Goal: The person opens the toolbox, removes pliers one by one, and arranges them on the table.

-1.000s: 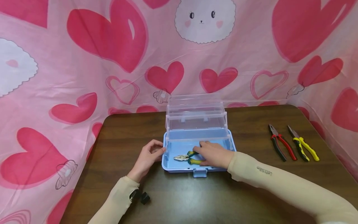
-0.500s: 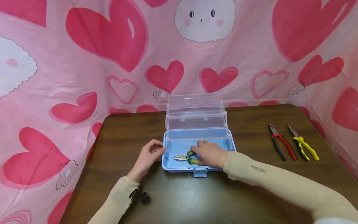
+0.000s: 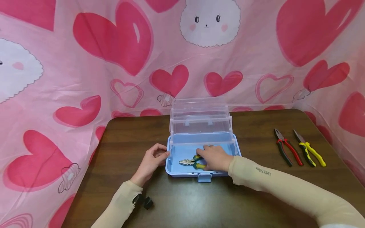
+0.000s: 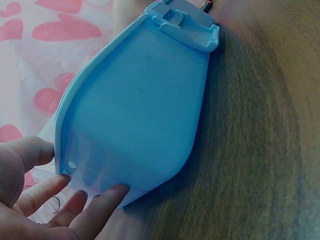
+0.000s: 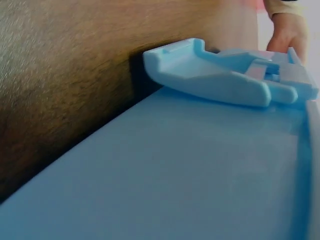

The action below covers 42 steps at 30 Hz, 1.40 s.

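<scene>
A light blue toolbox [image 3: 182,174] stands on the table, its clear lid raised. Combination pliers [image 3: 186,162] with green and yellow handles lie inside, silver jaws pointing left. My right hand [image 3: 216,157] reaches over the front rim and grips the handles, hiding their ends. In the right wrist view the box's front wall [image 5: 165,165] blocks sight of these fingers. My left hand [image 3: 151,163] holds the box's left end, thumb at the rim. The left wrist view shows its fingertips [image 4: 119,190] against the outside of the end wall.
At the right lie pliers with red and black handles [image 3: 289,148] and long-nose pliers with yellow and black handles [image 3: 310,148]. The latch [image 3: 204,178] hangs down in front of the box. Clear folding trays [image 3: 199,122] rise behind. Pink heart-printed cloth [image 3: 251,44] hangs beyond the table.
My right hand has slid slightly left along the plier handles. The pliers, the box and my left hand keep their places; the head view has tilted a little.
</scene>
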{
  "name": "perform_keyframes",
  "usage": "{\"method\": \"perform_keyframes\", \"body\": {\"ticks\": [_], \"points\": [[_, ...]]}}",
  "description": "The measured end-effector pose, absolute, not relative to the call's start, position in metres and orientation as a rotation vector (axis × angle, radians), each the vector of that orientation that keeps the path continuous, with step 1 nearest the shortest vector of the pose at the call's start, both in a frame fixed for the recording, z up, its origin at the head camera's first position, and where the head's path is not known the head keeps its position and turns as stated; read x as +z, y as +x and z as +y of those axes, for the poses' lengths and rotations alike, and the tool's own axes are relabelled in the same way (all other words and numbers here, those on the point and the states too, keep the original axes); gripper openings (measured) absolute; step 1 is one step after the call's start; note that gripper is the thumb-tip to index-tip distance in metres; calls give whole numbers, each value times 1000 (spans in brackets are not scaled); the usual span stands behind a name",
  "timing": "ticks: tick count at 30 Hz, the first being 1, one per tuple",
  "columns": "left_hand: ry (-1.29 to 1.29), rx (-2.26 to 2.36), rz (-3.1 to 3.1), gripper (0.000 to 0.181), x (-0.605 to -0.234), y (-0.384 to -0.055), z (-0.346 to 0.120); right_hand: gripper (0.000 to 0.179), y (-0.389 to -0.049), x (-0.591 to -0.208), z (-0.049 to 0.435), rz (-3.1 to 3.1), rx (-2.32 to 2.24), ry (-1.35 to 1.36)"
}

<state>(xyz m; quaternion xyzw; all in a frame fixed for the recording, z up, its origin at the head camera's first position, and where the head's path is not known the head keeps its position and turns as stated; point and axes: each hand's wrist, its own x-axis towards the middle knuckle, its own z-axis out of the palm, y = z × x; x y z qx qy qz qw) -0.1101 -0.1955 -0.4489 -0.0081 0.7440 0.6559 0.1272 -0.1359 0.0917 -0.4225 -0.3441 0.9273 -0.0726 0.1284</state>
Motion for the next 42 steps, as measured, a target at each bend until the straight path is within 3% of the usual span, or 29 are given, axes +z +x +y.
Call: {"method": "perform_keyframes", "body": {"ticks": [28, 42], "points": [[-43, 1909, 2157, 35, -447, -110, -196, 42, -160, -384, 120, 2044, -836, -658], [-62, 1891, 2165, 35, -448, -111, -196, 46, -160, -367, 132, 1972, -872, -741]]}}
